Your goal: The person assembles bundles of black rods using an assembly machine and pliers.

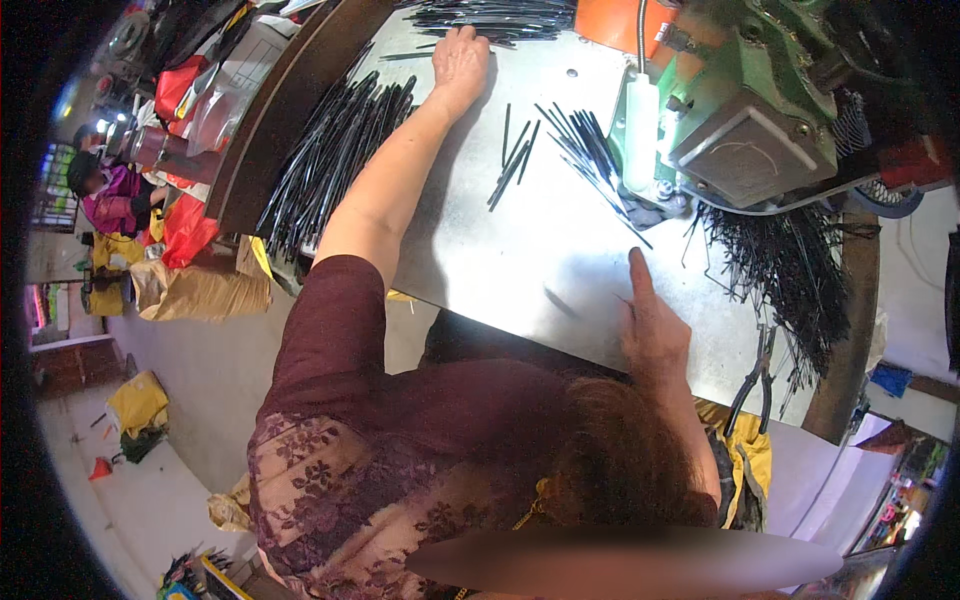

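Black strips (335, 160): dozens; pliers (763, 368): one; green machine (750, 135): one; orange bin (608, 25): one.

glossy plastic-looking strips (335, 165), smooth metal tabletop (480, 270), matt cloth sleeve (330, 325)

No text, label, brand, number or sign can be read here. The grey face plate (755, 155) on the green machine (815, 110) shows only a faint curved line (not one letter or figure can be made out from it). A small pale patch (661, 32) on the orange container (603, 20) may be a label, too small to tell. Over at the left, the whitish box (258, 52) is too blurred to read, and so is the crumpled brown sack (200, 290) (the fisheye bends both near the rim).
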Demonstrator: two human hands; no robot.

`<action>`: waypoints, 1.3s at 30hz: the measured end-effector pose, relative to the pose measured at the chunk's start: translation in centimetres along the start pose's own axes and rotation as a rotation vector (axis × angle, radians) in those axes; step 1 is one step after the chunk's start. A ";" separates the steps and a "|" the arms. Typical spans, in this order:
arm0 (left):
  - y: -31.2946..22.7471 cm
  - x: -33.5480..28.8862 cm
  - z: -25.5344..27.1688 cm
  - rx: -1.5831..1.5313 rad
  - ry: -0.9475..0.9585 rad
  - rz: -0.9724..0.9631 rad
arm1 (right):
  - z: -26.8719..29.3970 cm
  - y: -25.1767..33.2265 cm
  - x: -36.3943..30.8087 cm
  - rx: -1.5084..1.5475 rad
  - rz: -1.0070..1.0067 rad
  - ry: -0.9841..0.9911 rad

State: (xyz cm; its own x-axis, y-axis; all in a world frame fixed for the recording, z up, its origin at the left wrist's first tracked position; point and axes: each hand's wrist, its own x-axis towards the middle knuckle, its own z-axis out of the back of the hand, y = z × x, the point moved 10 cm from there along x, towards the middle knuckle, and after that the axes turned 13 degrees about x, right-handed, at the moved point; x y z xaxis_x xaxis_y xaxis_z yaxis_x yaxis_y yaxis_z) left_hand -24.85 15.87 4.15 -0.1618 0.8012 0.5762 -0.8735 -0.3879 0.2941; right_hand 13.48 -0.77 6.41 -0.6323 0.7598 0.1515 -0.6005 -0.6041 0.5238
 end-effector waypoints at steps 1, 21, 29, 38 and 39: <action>-0.4 0.4 -0.1 -0.007 -0.004 -0.005 | -0.1 -0.1 0.0 0.102 0.002 -0.043; -22.4 -11.5 12.4 -2.289 0.876 0.367 | -1.1 -9.1 7.0 1.448 -0.343 -0.313; -23.0 -11.7 12.5 -2.343 0.872 0.360 | -0.9 -9.1 6.9 1.489 -0.335 -0.350; -23.1 -11.5 13.4 -2.381 0.914 0.403 | -0.8 -9.2 7.0 1.466 -0.326 -0.351; -23.1 -11.5 13.7 -2.394 0.909 0.369 | -0.8 -9.2 6.9 1.465 -0.327 -0.352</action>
State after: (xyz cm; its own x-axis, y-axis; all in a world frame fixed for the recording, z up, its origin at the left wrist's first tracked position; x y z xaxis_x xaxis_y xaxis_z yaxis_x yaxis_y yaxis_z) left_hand 3.46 9.38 1.25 0.1442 0.9878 -0.0591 0.4715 -0.1211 -0.8735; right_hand 14.27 9.85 1.99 -0.3034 0.9512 -0.0567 0.4393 0.1924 0.8775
